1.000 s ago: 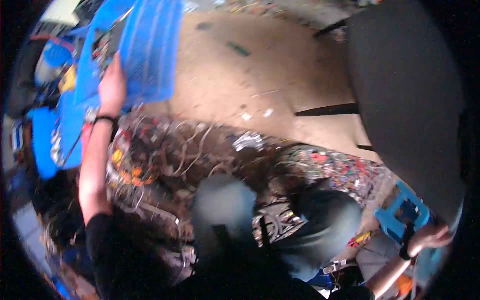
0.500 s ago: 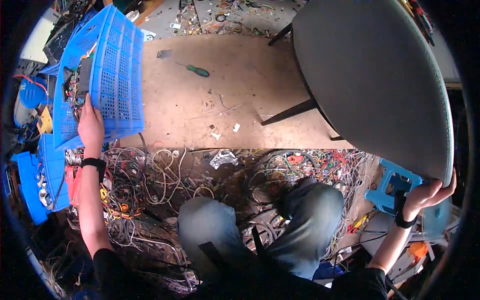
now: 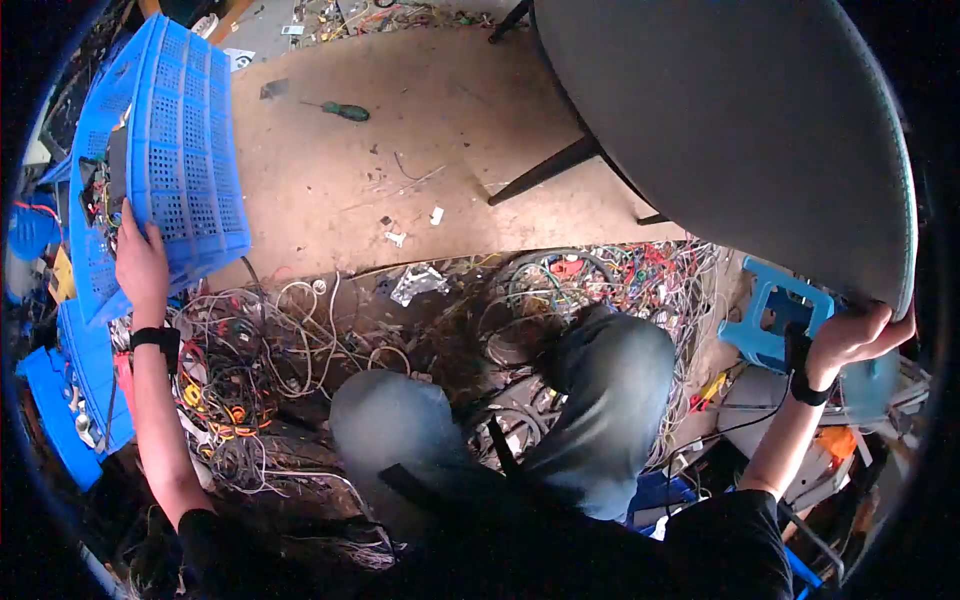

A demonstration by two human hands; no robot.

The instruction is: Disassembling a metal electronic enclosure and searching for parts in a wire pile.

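Note:
A blue perforated plastic crate [image 3: 190, 150] stands tilted at the left end of the board, its opening turned leftward. Inside it lie a dark flat piece [image 3: 117, 165] and a jumble of small electronic parts and wires [image 3: 97, 200]. My left hand [image 3: 141, 262] is at the crate's near rim, fingers curled over it beside the dark piece; the fingertips are partly hidden. On the right, a large grey upholstered chair [image 3: 720, 130] with thin black legs lies tipped over the board. My right hand [image 3: 855, 340] grips its padded near edge.
A green-handled screwdriver [image 3: 345, 111] lies on the brown board [image 3: 330, 190] among small scraps. Tangled cables [image 3: 300, 340] cover the floor around my knees. A blue plastic stool [image 3: 775, 310] stands below the chair's edge. Another blue crate [image 3: 95, 375] sits lower left.
The view has shifted, so the board, crate and screwdriver appear further left and higher. Both hands keep their places on the crate and the chair.

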